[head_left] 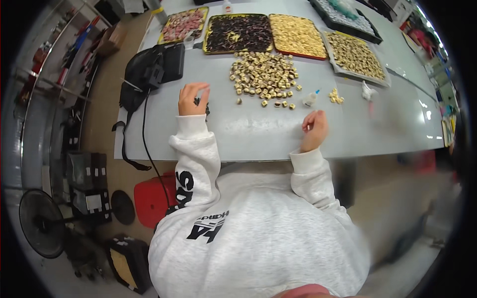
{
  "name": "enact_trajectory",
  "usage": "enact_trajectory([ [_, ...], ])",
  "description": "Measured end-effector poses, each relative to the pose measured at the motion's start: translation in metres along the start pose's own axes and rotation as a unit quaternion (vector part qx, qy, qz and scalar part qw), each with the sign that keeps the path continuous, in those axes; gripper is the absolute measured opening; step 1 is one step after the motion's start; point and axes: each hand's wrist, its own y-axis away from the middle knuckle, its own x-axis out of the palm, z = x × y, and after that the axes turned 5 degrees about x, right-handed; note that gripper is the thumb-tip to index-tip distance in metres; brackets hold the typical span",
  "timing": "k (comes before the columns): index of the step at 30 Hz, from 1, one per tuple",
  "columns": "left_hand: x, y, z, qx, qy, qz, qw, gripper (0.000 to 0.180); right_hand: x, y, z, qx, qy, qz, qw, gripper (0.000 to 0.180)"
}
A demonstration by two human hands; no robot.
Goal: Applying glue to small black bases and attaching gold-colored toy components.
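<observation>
My left hand (192,100) is over the left part of the table, fingers bent with a gap between them and the thumb, and nothing visible in them. Small dark pieces (207,110) lie on the table right beside it. Near the front edge, my right hand (315,130) is curled with thumb and fingers together; whatever they may hold is hidden. A heap of small gold cube-shaped pieces (263,74) spreads beyond and between both hands. A small clear bottle with a blue tip (310,99) lies beyond my right hand, next to a little pile of pale yellow pieces (336,96).
Along the back stand trays of pink pieces (184,25), dark pieces (238,32), pale yellow pieces (297,36) and gold pieces (357,57). A black bag (141,74) with a strap and cable lies left. Crumpled white tissue (367,91) is at right; a red stool (151,201) stands below.
</observation>
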Motion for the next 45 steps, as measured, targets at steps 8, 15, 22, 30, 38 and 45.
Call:
enact_trajectory([
  [8, -0.014, 0.039, 0.027, 0.032, -0.105, 0.149, 0.983, 0.025, 0.001, 0.002, -0.002, 0.012, 0.023, 0.002, 1.000, 0.037],
  [15, -0.015, 0.037, 0.032, 0.052, -0.084, 0.167, 0.981, 0.018, -0.004, 0.003, -0.003, 0.062, 0.004, -0.008, 0.998, 0.033],
  [22, -0.010, 0.027, 0.016, 0.018, -0.051, 0.093, 0.994, 0.014, -0.012, 0.002, 0.001, 0.081, -0.001, -0.009, 0.997, 0.026],
  [30, -0.005, 0.025, -0.002, -0.182, 0.209, -0.027, 0.961, 0.014, -0.036, -0.014, 0.030, -0.112, 0.057, -0.101, 0.987, 0.018],
  [38, 0.035, 0.011, -0.036, -0.151, 0.364, 0.136, 0.909, 0.020, -0.052, -0.040, 0.029, -0.199, 0.265, -0.055, 0.942, 0.036],
  [45, 0.060, -0.005, -0.068, -0.234, 0.430, 0.228, 0.841, 0.018, -0.050, -0.058, 0.006, -0.137, 0.383, 0.110, 0.907, 0.054],
])
